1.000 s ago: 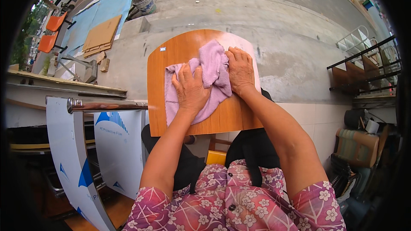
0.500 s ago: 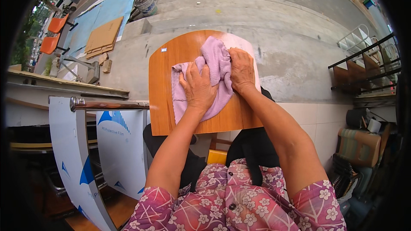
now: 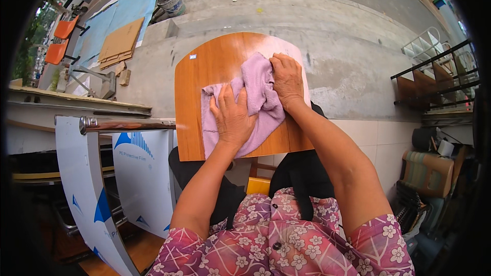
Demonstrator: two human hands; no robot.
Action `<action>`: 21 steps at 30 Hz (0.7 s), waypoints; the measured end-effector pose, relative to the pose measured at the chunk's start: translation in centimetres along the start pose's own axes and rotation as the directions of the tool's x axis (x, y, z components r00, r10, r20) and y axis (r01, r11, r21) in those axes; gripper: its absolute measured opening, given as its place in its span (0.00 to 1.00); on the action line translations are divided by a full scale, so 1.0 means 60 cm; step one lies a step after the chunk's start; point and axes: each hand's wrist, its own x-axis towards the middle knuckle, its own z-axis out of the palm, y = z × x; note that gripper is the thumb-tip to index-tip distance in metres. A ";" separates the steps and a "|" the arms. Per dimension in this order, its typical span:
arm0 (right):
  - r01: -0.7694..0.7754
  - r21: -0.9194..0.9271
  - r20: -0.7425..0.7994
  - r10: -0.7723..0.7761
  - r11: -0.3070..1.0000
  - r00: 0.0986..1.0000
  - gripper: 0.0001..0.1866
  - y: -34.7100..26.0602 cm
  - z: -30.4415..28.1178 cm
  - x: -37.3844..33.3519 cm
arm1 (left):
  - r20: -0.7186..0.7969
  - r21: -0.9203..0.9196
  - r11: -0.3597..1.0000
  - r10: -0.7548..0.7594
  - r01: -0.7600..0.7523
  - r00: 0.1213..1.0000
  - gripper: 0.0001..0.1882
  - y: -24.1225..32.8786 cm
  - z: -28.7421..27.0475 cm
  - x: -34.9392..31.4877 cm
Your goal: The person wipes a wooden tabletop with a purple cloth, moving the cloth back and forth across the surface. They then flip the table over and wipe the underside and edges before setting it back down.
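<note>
We see the left hand [image 3: 233, 118] splayed on the lilac cloth [image 3: 257, 79]; whether the right hand [image 3: 288, 80] grips it, we cannot tell.

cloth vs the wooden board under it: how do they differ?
- Colour: the cloth is pale purple; the board is orange-brown with wood grain.
- Size: as it lies, the cloth is smaller, covering only part of the board.
- Shape: the cloth is rumpled and folded; the board is smooth, with a rounded far edge.

Shared: both lie beneath the left hand.
</note>
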 end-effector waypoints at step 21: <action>-0.023 -0.009 0.009 0.023 1.000 1.000 0.18 -0.012 0.002 0.001 | -0.054 -0.281 0.959 0.022 -0.036 0.998 0.30 -0.114 -0.030 0.014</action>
